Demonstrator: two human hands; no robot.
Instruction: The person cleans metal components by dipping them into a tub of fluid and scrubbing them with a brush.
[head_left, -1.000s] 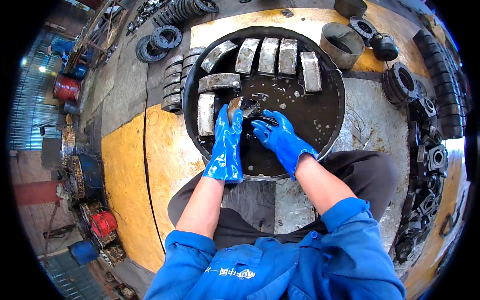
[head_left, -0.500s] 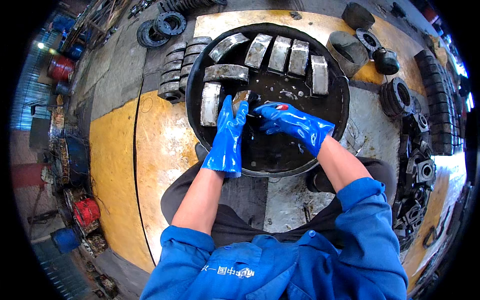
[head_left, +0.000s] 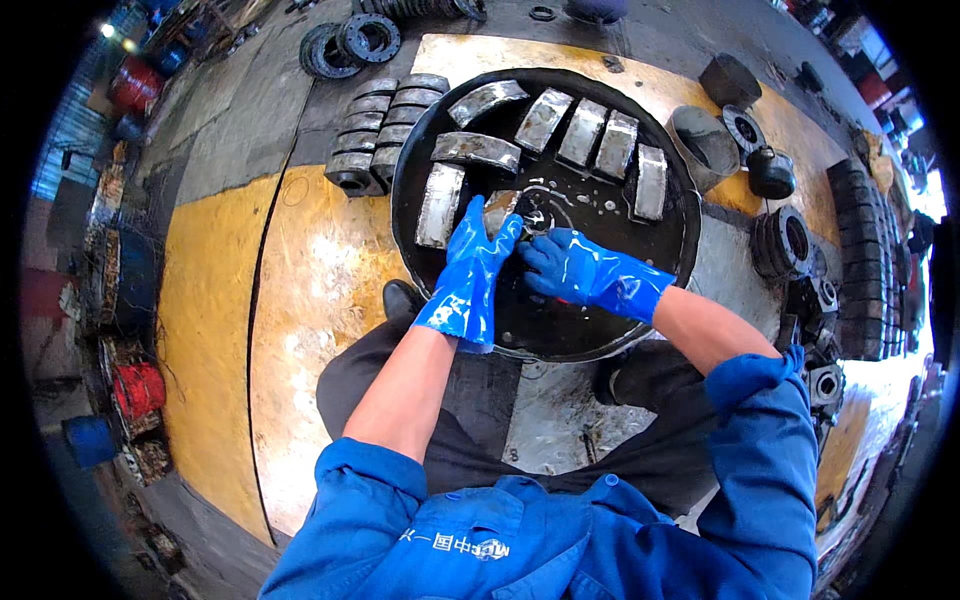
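Observation:
Both my hands wear shiny blue rubber gloves over a round black pan [head_left: 697, 232] of dark liquid. My left hand [head_left: 474, 268] is closed on a curved metal block [head_left: 500, 211], thumb on the near right side and fingers along the left. My right hand [head_left: 562, 266] is curled just right of the block, closed round a tool mostly hidden by the glove; only a bit of red shows below the fist. Around the far side of the pan lie several more curved metal blocks [head_left: 584, 134], one of them [head_left: 440, 205] close left of my left hand.
Stacked curved blocks [head_left: 357, 139] stand left of the pan, beyond them flange rings [head_left: 370, 38]. At the right are an open metal can [head_left: 703, 146], a dark kettle-like pot [head_left: 770, 173], more rings [head_left: 780, 243] and a long black stack [head_left: 862, 260]. My knees flank the pan's near side.
The view has shifted, so the pan sits slightly lower and to the right. My right hand has turned over, its red-marked tool swinging below the fist. Ripples now show beside the held block.

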